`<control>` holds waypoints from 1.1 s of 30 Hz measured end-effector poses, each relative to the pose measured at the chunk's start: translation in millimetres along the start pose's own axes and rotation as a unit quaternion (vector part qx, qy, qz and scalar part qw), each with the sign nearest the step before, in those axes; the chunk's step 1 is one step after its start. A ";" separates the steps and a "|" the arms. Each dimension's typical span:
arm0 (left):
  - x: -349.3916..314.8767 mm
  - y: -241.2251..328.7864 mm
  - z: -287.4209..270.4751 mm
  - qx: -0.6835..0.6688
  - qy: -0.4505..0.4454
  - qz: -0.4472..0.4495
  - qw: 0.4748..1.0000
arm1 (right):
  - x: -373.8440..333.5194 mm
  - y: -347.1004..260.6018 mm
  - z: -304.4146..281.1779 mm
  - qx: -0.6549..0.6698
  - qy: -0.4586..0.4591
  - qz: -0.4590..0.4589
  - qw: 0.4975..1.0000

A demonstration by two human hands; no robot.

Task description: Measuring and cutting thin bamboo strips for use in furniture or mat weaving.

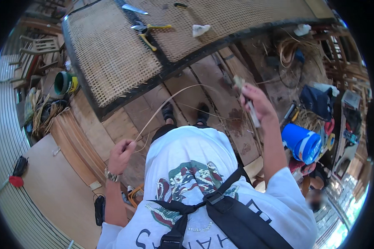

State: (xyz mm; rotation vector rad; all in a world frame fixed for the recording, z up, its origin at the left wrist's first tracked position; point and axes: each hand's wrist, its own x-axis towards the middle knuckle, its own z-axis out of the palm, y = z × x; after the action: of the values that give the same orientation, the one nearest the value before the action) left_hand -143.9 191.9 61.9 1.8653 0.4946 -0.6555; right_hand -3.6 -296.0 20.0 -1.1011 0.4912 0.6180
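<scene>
My left hand (121,156) is closed, its fingers pinching one end of a long, thin cane strip (158,108). From there the strip arcs up and to the right above the wooden floor, toward my other hand. My right hand (257,99) is wrapped round a slim tool (253,115) with a greyish lower end; a pale, ragged bit shows above the fingers. Its exact kind is hard to make out. Beyond both hands stands a woven cane panel (112,54) in a dark frame. Yellow-handled pliers (144,29) and a blade (134,9) lie on it.
A white crumpled piece (200,30) also lies on the panel. On the right are a blue bucket (301,143) and a coil of cane (287,53); a person (318,182) is behind the bucket. On the left are a green bucket (64,83) and a plywood sheet (62,178).
</scene>
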 end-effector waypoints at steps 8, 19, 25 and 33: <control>80.4 50.6 103.4 -0.077 -0.122 0.048 0.988 | 6.0 76.3 117.8 0.030 -0.259 0.169 0.950; 74.4 44.1 96.1 -0.059 -0.137 0.067 0.987 | -1.4 78.0 108.6 0.111 -0.179 0.121 0.970; 77.8 41.5 105.7 -0.025 -0.072 0.104 0.992 | 4.8 95.9 124.5 0.114 -0.164 0.121 0.972; 50.3 50.3 103.2 0.043 -0.006 0.174 0.984 | 2.4 99.2 116.9 0.133 -0.103 0.130 0.977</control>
State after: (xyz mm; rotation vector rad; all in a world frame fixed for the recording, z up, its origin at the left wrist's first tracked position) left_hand -96.5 79.3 34.0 1.9647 0.1272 -0.4579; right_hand -61.6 -156.0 -3.3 -0.7143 0.5258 0.8598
